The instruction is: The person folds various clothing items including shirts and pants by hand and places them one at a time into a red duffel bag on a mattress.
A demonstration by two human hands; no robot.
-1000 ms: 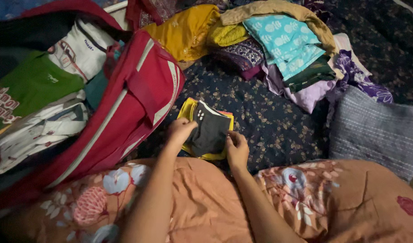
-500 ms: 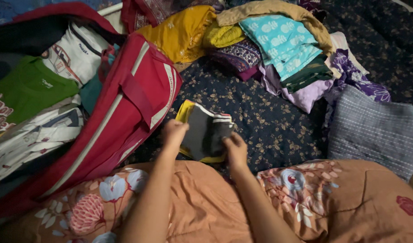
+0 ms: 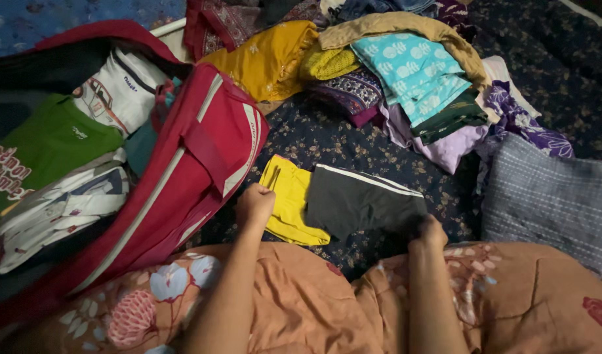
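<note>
1. Head view, nearest: orange floral cloth (image 3: pixel 301 308) over the lap; both forearms reach forward across it.
2. Left hand (image 3: pixel 255 204), fingers clenched on the edge of the yellow garment (image 3: pixel 289 200); right hand (image 3: pixel 429 233), fingers pinching a corner of the dark shorts (image 3: pixel 360 200), spread flat on the dark floral bedspread (image 3: pixel 353 147).
3. Shorts: judged light, limp, non-fragile; best held at the hem corners or the waistband.
4. Farther: red bag (image 3: pixel 196 151) at left, clothes pile (image 3: pixel 406 72) beyond.

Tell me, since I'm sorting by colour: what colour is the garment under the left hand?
Yellow, under the left hand; head view shows it best.
</note>
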